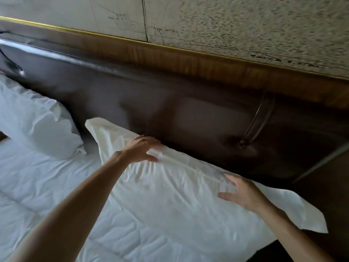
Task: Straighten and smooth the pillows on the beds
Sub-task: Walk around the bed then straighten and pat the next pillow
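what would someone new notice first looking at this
Two bare hands spread open on a white pillow lying along the dark headboard: the left hand near its top edge, the right hand nearer its loose right corner. A second pillow leans at the far left, and the sheet below is wrinkled.

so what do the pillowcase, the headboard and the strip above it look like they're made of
Pillow under both hands: white woven cloth, matte, probably cotton, going by its fine creases and limp corner flaps. Headboard: dark brown padded leather or vinyl, judging by its soft sheen and a dimpled button. Strip above: wood or veneer, with visible grain and a gold-coloured edge.
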Demonstrator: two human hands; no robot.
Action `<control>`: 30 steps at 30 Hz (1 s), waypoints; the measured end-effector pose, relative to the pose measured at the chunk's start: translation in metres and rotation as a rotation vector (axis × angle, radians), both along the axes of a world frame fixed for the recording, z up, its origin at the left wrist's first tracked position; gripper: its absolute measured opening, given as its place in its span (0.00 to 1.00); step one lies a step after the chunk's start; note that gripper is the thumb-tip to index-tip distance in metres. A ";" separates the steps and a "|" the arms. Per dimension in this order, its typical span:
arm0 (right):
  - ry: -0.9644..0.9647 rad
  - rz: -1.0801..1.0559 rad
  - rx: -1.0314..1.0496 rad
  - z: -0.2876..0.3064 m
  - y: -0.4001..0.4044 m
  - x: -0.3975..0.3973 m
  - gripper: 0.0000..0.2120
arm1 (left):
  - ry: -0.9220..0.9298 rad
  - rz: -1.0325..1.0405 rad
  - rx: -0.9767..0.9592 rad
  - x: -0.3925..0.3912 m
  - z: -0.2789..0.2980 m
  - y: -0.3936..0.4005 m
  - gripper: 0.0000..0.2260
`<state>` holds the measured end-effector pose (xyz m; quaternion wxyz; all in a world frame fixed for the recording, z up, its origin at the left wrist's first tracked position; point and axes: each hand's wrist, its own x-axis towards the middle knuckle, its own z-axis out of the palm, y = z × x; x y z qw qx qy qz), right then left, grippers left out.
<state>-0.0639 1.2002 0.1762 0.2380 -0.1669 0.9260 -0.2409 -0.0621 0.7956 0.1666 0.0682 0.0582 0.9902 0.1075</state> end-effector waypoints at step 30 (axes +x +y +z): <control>0.431 -0.018 -0.072 0.047 -0.059 -0.005 0.30 | 0.205 0.276 0.059 0.011 0.076 -0.085 0.10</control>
